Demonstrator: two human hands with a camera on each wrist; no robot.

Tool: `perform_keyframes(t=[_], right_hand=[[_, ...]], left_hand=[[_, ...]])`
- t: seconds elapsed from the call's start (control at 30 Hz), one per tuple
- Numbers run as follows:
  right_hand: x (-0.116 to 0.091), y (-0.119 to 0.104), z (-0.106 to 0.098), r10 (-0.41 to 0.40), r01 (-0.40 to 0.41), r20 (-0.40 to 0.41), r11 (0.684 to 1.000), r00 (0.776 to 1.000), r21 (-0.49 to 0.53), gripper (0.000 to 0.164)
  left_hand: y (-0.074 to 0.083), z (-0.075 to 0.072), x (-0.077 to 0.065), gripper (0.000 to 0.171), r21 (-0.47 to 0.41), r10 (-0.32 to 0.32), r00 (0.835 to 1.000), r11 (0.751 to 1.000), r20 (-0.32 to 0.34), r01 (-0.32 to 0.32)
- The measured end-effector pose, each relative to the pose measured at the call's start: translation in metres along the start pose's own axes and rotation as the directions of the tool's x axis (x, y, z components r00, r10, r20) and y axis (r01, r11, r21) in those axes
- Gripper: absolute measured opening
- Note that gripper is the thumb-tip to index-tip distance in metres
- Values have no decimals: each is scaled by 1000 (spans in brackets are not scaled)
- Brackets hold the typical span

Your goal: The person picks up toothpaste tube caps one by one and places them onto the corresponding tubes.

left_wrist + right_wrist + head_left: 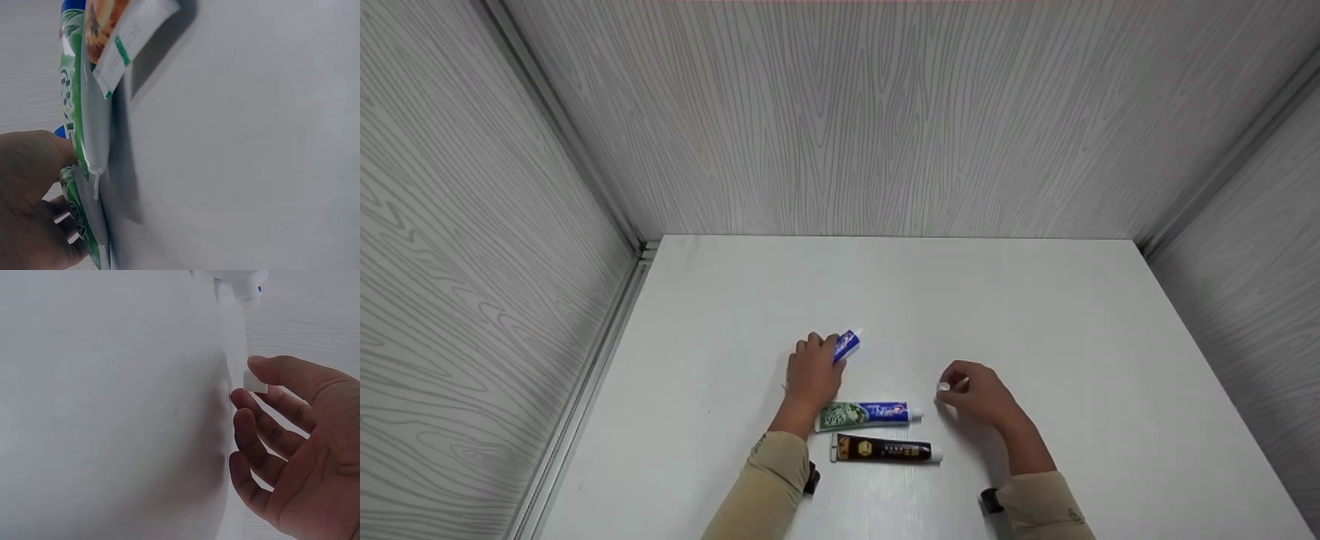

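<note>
My left hand (814,371) grips a blue and green toothpaste tube (846,346), fingers over its body. Its blue end and white tip point away to the right; the rest is under the hand. In the left wrist view, the green end of that tube (84,225) shows beside the fingers. Between thumb and index finger, my right hand (979,394) pinches a small white ridged cap (256,382), just above the table. A second green and blue toothpaste tube (866,414) lies close to my left wrist, white end to the right.
Nearer to me, a black and orange toothpaste tube (885,449) lies parallel to the second tube, its white cap to the right. The white table (1005,300) meets wood-grain panels at the back (840,120) and on both sides.
</note>
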State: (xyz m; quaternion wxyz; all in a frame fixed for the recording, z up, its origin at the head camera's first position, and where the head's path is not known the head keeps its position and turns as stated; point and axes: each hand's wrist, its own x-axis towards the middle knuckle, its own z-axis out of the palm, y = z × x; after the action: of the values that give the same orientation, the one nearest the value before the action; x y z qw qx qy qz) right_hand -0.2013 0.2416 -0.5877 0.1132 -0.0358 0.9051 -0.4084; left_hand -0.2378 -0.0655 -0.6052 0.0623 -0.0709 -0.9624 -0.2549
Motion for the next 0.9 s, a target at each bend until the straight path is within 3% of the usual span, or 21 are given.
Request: perform_keyframes(t=[0.4,0.7,0.9], right_hand=[[-15,6,-5,-34,33,-47,999,998,-14,14],[-31,1,-5,-59,61,-98,998,993,14,16],[-40,-3,-7,-109,116,-142,992,984,43,22]], left_hand=[[2,-9,-11,50,-25,-2,998,1000,64,4],[8,-17,-21,50,-62,43,998,997,44,-41],[15,-26,-32,51,-82,61,995,995,78,-54]])
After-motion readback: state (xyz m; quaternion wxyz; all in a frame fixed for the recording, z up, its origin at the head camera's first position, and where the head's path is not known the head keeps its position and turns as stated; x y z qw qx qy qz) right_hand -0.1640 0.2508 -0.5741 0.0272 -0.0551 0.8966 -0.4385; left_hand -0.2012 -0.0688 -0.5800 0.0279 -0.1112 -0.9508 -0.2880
